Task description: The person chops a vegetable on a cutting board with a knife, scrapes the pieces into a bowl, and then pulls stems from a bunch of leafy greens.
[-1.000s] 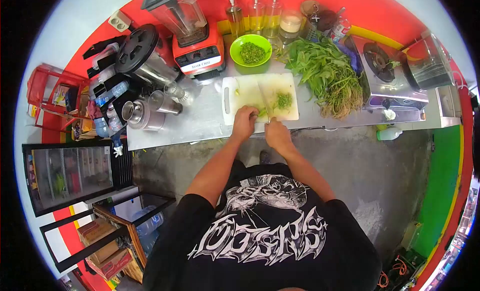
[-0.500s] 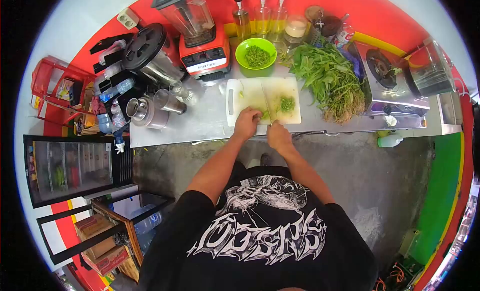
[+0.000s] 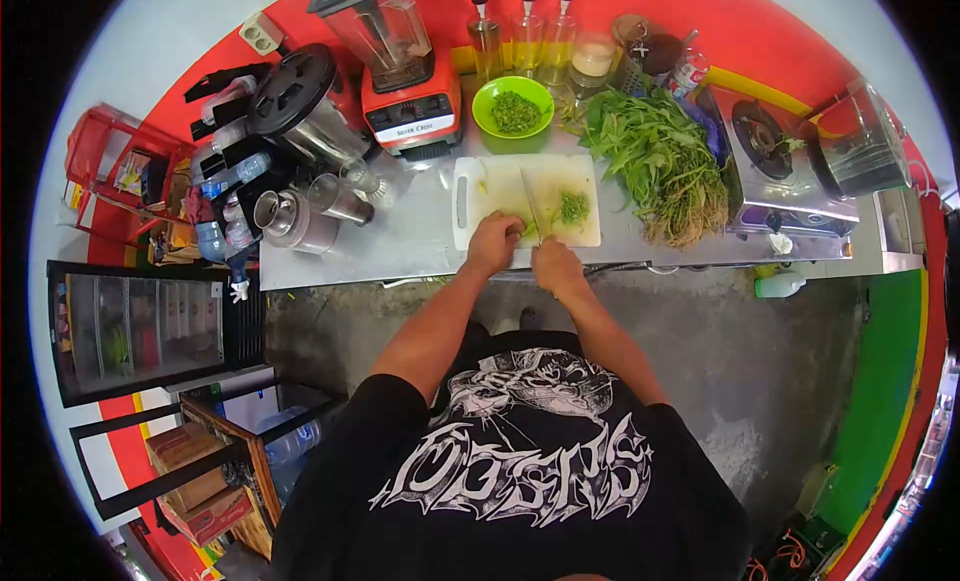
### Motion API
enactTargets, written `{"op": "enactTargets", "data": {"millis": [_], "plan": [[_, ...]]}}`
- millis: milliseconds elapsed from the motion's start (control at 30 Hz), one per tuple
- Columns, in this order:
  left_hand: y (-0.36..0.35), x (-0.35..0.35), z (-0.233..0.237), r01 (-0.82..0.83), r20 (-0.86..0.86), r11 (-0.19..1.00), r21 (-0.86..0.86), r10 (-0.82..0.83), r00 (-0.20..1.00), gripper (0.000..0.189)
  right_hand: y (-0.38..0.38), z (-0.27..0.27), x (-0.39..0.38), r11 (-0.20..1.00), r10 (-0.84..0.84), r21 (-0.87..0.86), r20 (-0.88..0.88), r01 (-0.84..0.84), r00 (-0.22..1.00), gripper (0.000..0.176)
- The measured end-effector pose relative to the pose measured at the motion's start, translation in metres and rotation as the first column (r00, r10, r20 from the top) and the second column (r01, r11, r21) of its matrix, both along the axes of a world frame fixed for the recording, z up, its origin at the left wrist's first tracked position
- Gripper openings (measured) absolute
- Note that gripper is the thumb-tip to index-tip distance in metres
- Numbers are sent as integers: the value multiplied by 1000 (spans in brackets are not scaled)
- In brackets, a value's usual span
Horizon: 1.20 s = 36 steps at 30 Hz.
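Note:
My right hand (image 3: 557,267) is wrapped round the handle of a knife (image 3: 531,201), whose blade points away from me over the white cutting board (image 3: 463,186). My left hand (image 3: 494,240) is closed on green stems (image 3: 522,226) at the board's near edge, just left of the blade; its fingers partly hide them. Chopped greens (image 3: 573,209) lie in a small heap on the right of the board. Behind the board a green bowl (image 3: 540,130) holds more chopped greens (image 3: 515,112). To its right lies a large leafy bunch with roots (image 3: 660,161).
A red blender (image 3: 410,106) stands behind and left of the board. Further left are a metal container (image 3: 330,121) and a steel pitcher (image 3: 283,216). A gas stove (image 3: 780,196) stands on the right, with bottles (image 3: 527,36) along the back wall.
The knife blade has shifted slightly left at its tip, and my right hand has moved a little with it. My left hand remains nearly in place.

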<state>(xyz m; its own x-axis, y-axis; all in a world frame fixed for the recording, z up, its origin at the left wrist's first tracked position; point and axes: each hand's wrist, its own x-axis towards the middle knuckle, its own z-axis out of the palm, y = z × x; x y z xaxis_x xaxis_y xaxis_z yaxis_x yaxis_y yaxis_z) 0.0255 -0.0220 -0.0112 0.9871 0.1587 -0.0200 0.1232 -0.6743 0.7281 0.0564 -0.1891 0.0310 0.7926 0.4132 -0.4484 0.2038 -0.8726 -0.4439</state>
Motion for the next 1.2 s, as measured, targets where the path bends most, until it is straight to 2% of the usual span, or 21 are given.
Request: {"op": "enactTargets", "data": {"millis": [67, 200, 233, 367, 433, 533, 567, 633, 767, 833, 933, 1033, 1100, 1200], "plan": [[1, 1, 2, -6, -4, 1000, -2, 6, 1000, 18, -2, 5, -13, 995, -99, 32, -7, 99, 995, 42], [-1, 2, 2, -9, -45, 998, -56, 6, 999, 17, -1, 9, -15, 991, -137, -18, -24, 136, 990, 39], [-1, 2, 1, -23, -64, 998, -66, 19, 998, 18, -2, 2, -13, 995, -94, 32, 37, 93, 995, 39], [1, 2, -3, -14, -33, 1000, -2, 14, 999, 19, 1, 0, -7, 999, -43, -29, -9, 43, 999, 38], [-1, 1, -1, -18, -25, 1000, 0, 18, 1000, 19, -7, -7, -16, 995, -87, 53, 17, 86, 996, 43], [-2, 1, -1, -22, -40, 1000, -22, 21, 999, 19, -4, -12, -20, 990, -134, 41, 20, 133, 991, 42], [-2, -1, -3, -19, 20, 997, -71, 20, 1000, 18, -3, -12, -17, 991, -133, 38, 19, 132, 991, 42], [-1, -2, -2, -17, -7, 999, -47, 17, 1000, 18, 2, -6, -8, 991, -106, 88, 35, 102, 994, 41], [-1, -1, 2, -6, -40, 1000, -12, 5, 999, 18, 0, 4, -16, 994, -85, 65, 21, 83, 996, 42], [-1, -1, 4, -6, -41, 1000, -11, 6, 999, 18, -3, 16, -21, 994, -102, 29, -43, 104, 994, 36], [-3, -3, 7, -25, -23, 998, -51, 24, 999, 19, 3, 6, -15, 987, -154, 43, -19, 155, 988, 36], [1, -1, 6, 1, -15, 1000, -28, -2, 1000, 19, 8, 12, -4, 993, -110, 22, -58, 112, 992, 38], [3, 0, 4, 13, -24, 996, -86, -15, 1000, 19, 7, 10, -12, 993, -114, 27, -59, 115, 992, 38], [1, 0, 2, 0, -37, 998, -62, -3, 999, 19, 4, 6, -18, 989, -145, 11, -59, 146, 988, 37]]}}
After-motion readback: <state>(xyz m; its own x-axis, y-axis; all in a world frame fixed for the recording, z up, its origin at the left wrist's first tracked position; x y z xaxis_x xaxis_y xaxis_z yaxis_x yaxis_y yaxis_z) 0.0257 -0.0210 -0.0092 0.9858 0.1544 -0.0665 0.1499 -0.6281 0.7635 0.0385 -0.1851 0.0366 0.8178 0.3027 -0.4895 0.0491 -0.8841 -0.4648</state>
